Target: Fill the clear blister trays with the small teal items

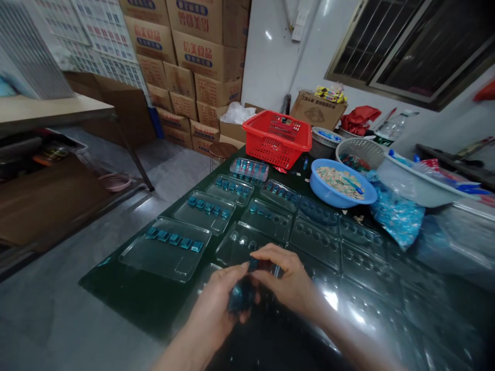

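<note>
My left hand (220,293) is curled around a clump of dark teal translucent pieces (242,295), their shape blurred. Thumb and index finger of my right hand (284,270) pinch a small dark teal piece (253,264) at the tip of my left thumb. Just beyond my hands lies a clear plastic tray (226,252) with a row of small moulded cavities. To the left, another clear tray (154,257) carries a row of small teal square pieces (174,239). A tray farther back (270,224) has teal pieces in only part of its row.
More clear trays (315,245) cover the dark green table (112,281). At the back stand a red basket (276,147) and a blue basin (328,198) of small pale pieces. A bag of blue-wrapped items (398,211) sits right. Cartons (209,56) are stacked behind.
</note>
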Action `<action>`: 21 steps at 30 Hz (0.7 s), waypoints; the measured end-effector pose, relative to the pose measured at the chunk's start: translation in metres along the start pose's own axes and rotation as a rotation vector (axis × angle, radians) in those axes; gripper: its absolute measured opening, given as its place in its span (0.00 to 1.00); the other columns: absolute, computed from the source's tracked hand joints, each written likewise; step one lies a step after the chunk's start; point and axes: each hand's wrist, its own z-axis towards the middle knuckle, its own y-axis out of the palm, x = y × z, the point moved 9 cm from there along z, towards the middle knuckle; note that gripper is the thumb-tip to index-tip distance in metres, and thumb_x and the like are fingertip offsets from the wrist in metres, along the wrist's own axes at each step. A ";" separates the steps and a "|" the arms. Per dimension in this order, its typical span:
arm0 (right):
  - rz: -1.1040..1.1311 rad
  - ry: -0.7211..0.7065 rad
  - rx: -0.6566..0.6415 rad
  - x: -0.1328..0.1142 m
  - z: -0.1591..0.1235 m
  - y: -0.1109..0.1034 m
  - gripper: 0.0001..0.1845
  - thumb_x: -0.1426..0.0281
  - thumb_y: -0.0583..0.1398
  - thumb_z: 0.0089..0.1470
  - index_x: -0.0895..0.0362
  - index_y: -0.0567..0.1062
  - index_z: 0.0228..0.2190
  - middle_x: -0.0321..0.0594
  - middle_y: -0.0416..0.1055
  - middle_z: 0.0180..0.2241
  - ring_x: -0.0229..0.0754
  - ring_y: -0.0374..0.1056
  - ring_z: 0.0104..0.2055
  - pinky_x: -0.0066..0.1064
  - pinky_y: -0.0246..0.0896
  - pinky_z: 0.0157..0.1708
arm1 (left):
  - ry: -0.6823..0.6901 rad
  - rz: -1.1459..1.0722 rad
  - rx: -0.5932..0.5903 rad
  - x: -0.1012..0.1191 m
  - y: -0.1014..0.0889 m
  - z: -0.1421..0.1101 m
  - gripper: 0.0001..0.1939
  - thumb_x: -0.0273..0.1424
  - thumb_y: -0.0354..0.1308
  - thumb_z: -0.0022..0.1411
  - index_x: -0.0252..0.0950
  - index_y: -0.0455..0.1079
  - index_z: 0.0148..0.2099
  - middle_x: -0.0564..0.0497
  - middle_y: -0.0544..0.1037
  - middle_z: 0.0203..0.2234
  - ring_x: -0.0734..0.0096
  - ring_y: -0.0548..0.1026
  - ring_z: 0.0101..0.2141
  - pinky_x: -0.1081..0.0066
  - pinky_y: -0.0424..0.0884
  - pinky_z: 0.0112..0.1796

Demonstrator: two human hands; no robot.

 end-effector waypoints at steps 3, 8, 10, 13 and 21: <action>0.048 0.007 0.006 0.004 -0.004 -0.003 0.10 0.74 0.58 0.47 0.56 0.72 0.35 0.36 0.66 0.30 0.34 0.64 0.31 0.26 0.60 0.31 | 0.072 0.134 -0.086 0.002 0.009 -0.002 0.15 0.38 0.52 0.53 0.31 0.67 0.24 0.50 0.68 0.13 0.77 0.63 0.13 0.79 0.53 0.11; 0.078 0.003 -0.063 -0.001 -0.008 -0.006 0.10 0.74 0.56 0.50 0.54 0.72 0.36 0.37 0.67 0.32 0.35 0.64 0.34 0.27 0.60 0.35 | 0.139 0.279 -0.121 0.002 0.012 -0.009 0.14 0.38 0.52 0.52 0.31 0.67 0.25 0.51 0.68 0.15 0.79 0.61 0.13 0.79 0.54 0.12; 0.067 -0.017 -0.072 -0.003 -0.010 -0.005 0.12 0.75 0.55 0.50 0.54 0.72 0.38 0.37 0.67 0.34 0.35 0.64 0.35 0.27 0.60 0.35 | 0.133 0.273 -0.114 0.001 0.012 -0.009 0.14 0.38 0.52 0.52 0.31 0.66 0.24 0.51 0.68 0.15 0.79 0.61 0.13 0.78 0.54 0.12; 0.021 -0.056 -0.072 -0.007 -0.014 -0.003 0.13 0.76 0.54 0.50 0.54 0.71 0.38 0.37 0.66 0.34 0.35 0.64 0.35 0.27 0.60 0.36 | 0.118 0.211 -0.103 -0.001 0.012 -0.007 0.12 0.36 0.52 0.53 0.31 0.66 0.24 0.51 0.68 0.14 0.78 0.62 0.13 0.79 0.52 0.11; -0.040 -0.034 -0.079 -0.007 -0.025 -0.005 0.10 0.73 0.54 0.51 0.56 0.72 0.36 0.39 0.65 0.32 0.35 0.64 0.33 0.27 0.61 0.34 | -0.346 -0.113 -0.210 -0.042 0.020 -0.004 0.07 0.30 0.54 0.49 0.31 0.64 0.24 0.52 0.68 0.14 0.78 0.66 0.14 0.82 0.48 0.11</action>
